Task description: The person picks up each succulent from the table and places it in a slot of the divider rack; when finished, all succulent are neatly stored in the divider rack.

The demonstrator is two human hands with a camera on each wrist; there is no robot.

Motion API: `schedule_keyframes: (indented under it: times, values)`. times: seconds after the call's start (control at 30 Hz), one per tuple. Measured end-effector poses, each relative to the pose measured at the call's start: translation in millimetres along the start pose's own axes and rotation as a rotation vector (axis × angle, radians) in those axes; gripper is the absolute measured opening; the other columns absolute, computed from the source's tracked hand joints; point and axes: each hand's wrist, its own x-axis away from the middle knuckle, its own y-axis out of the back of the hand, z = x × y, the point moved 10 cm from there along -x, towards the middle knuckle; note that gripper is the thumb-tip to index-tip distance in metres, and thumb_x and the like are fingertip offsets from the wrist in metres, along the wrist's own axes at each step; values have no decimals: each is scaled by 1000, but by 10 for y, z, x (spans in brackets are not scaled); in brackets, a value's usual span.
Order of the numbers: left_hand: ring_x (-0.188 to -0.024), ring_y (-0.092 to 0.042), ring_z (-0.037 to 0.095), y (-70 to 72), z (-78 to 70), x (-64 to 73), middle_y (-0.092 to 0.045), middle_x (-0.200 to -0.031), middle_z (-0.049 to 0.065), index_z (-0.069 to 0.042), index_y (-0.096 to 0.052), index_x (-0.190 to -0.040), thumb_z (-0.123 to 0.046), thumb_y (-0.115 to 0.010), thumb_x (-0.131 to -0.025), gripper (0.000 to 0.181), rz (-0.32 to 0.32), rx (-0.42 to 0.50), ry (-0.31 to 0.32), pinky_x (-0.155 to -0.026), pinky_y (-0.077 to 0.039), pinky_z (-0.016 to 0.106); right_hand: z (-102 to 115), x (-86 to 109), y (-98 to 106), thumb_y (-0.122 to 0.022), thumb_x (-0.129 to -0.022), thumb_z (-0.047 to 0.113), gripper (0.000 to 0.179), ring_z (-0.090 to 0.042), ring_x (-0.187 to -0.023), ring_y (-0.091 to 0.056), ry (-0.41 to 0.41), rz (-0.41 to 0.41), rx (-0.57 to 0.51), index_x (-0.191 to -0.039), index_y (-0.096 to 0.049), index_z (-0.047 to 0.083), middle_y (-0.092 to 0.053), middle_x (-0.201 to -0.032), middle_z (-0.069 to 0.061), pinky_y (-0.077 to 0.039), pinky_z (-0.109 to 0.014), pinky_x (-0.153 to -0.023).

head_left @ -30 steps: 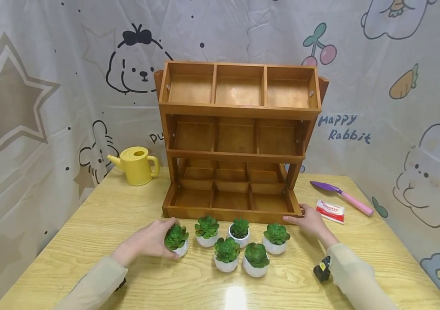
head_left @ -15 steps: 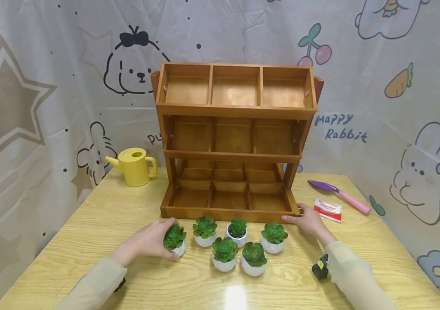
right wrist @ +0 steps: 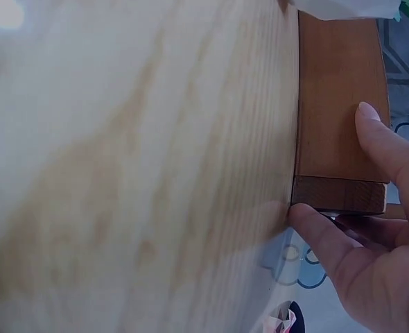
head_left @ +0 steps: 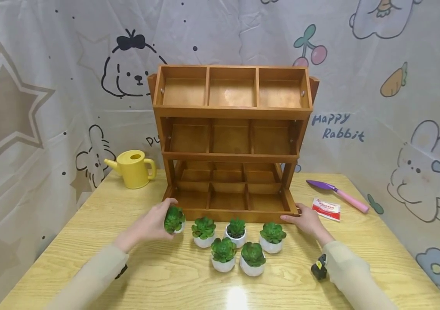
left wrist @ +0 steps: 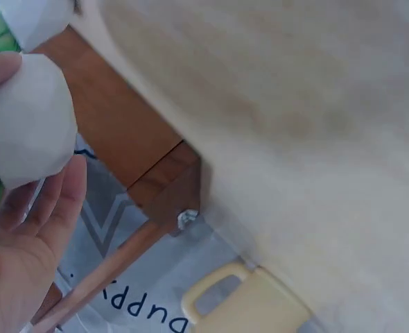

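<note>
My left hand [head_left: 151,224] grips a small potted succulent [head_left: 173,220], fingers and thumb around its white faceted pot [left wrist: 31,121]. The plant is lifted off the table, close to the front left corner of a brown wooden tiered shelf [head_left: 231,113]. At that shelf's lower front right corner, my right hand [head_left: 307,220] holds on, its thumb [right wrist: 378,132] on the front board and the other fingers around the side. Several more succulents in white pots stand in front of the shelf, among them one nearest the left hand [head_left: 203,230] and one nearest the right [head_left: 272,236].
A yellow watering can [head_left: 134,170] stands left of the shelf. To the right lie a purple trowel with a pink handle [head_left: 337,193] and a red and white packet [head_left: 326,209]. A patterned curtain [head_left: 359,86] hangs behind the wooden table [head_left: 281,288].
My left hand has raised the potted succulent off the table, toward the shelf's front left corner. The right hand stays on the shelf corner. The head view has shifted slightly.
</note>
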Motion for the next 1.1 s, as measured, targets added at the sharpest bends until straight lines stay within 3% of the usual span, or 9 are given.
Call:
schedule_keyframes:
  times: [0.3,0.7,0.87,1.1]
  values:
    - [-94,-58,32,202,26,-269,-58,-101,17,3,-48,-111,-10,-89,-53,72,-171,-30,-44,-79,-53,46,30,-4,3,-66,-87,46,90,-52,-125,-43,21,-5,7,-143,-28,-13,-40,-137,-39,-39,-58,-101]
    - [-93,-58,35,138,188,-506,-59,-99,19,3,-50,-109,-11,-88,-55,68,-386,-7,48,-79,-52,50,15,-34,19,-65,-88,46,89,-51,-125,-44,34,-19,10,-143,-29,-12,-42,-137,-38,-38,-59,-101]
    - [-93,-58,38,90,256,-589,-58,-99,21,4,-51,-109,-11,-87,-59,64,-414,29,122,-79,-52,50,9,-35,6,-65,-89,45,87,-51,-126,-42,33,-16,11,-144,-28,-12,-40,-139,-37,-37,-59,-103]
    - [-90,-62,37,-20,366,-566,-63,-96,21,2,-53,-107,-16,-88,-61,60,-377,43,190,-76,-54,48,9,-35,-14,-66,-89,43,86,-51,-124,-43,57,-23,43,-143,-29,-13,-41,-137,-38,-38,-58,-102]
